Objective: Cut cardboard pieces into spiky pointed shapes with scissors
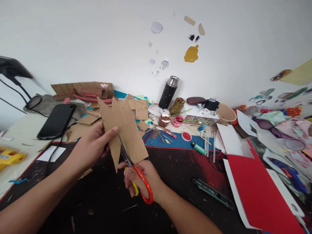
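Observation:
A brown piece of cardboard (128,130) with pointed, zigzag upper tips is held up over the dark mat. My left hand (98,139) is closed on its left side, the thumb pressed flat against the front. In my right hand (143,177) is a pair of scissors (141,182) with one red and one yellow handle loop. The blades sit in a slit that runs up from the cardboard's lower edge. To the left of this slit a narrow strip ends in a point at the bottom.
Behind lie cardboard scraps (141,110), a black flask (168,92), paint jars (164,118) and thin sticks. A black phone (56,122) rests at left. On the right are a utility knife (212,191), a green-capped tube (198,148) and a red sheet (260,191).

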`<state>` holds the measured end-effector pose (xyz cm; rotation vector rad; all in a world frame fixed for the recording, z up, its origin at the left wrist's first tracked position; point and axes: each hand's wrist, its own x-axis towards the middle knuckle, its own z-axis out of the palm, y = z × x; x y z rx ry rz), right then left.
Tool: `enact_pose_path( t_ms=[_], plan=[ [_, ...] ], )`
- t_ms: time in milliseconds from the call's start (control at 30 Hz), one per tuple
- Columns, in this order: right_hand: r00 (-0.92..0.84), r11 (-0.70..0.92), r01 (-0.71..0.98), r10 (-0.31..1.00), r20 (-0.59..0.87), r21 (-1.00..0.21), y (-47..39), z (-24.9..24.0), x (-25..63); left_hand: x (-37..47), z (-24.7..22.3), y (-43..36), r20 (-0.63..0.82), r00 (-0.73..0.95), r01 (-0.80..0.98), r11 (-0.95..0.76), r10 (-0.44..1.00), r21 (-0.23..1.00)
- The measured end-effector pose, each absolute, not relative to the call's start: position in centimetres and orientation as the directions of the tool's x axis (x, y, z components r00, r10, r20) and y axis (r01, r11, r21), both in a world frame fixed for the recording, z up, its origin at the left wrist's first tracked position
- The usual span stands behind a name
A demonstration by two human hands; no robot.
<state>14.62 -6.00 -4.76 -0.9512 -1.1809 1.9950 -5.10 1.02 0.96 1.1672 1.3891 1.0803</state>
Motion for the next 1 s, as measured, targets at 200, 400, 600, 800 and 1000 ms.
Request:
enact_pose_path(
  t_ms=[200,400,600,800,1000],
  plan=[
    [-0.533,-0.401,-0.149,0.803,-0.268,-0.904,-6.1,-4.3,14.6,-4.6,1.6,0.5,-0.105,-0.061,0.100,0.111,0.993,0.989],
    [-0.535,-0.396,-0.124,0.799,-0.275,-0.910,-6.2,-4.3,14.5,-4.4,1.6,0.5,-0.108,-0.072,0.080,0.114,0.992,0.990],
    [-0.522,-0.413,-0.115,0.799,-0.299,-0.903,-6.1,-4.4,14.4,-4.5,0.9,0.6,-0.121,-0.094,0.042,0.126,0.988,0.991],
    [-0.499,-0.383,-0.121,0.821,-0.277,-0.916,-5.9,-4.5,14.1,-4.1,0.5,0.8,-0.118,-0.128,-0.022,0.116,0.985,0.993],
    [-0.488,-0.393,-0.136,0.826,-0.284,-0.909,-5.9,-4.4,14.1,-3.9,0.7,0.7,-0.094,-0.151,-0.046,0.089,0.984,0.995]
  ],
)
